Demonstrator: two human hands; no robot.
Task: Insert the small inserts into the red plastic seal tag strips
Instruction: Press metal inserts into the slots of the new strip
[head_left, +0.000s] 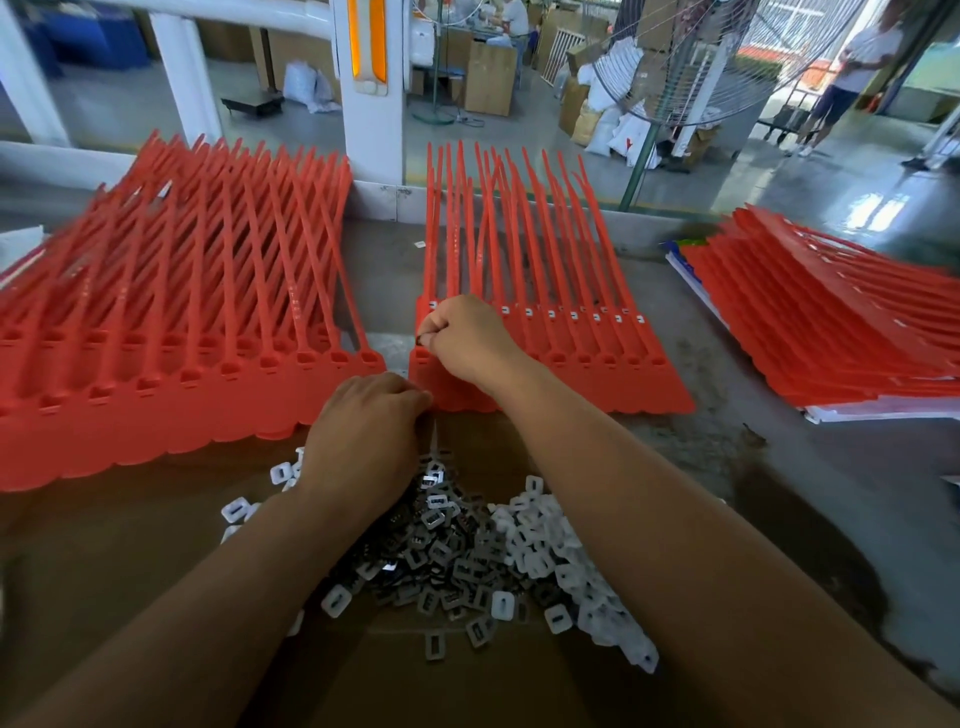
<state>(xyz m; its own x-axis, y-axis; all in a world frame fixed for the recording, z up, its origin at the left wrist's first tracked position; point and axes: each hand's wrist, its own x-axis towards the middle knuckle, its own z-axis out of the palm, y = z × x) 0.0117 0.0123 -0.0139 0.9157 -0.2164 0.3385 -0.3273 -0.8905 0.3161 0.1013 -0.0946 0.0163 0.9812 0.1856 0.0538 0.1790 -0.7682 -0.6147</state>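
Observation:
A stack of red seal tag strips (582, 343) lies in the middle of the table, several of its sockets showing white inserts. My right hand (467, 338) rests on its left end, fingers pinched on a small dark insert at the leftmost socket. My left hand (363, 431) lies knuckles up at the near left corner of that stack, fingers curled; what it holds is hidden. A heap of small inserts (467, 551), grey metal ones and white plastic ones, lies on brown cardboard (130, 561) between my forearms.
A larger stack of red strips (171, 338) lies to the left and another stack (831, 322) to the right. Beyond the table edge stand a white post (371, 104), a floor fan (691, 62), boxes, sacks and a person (852, 67).

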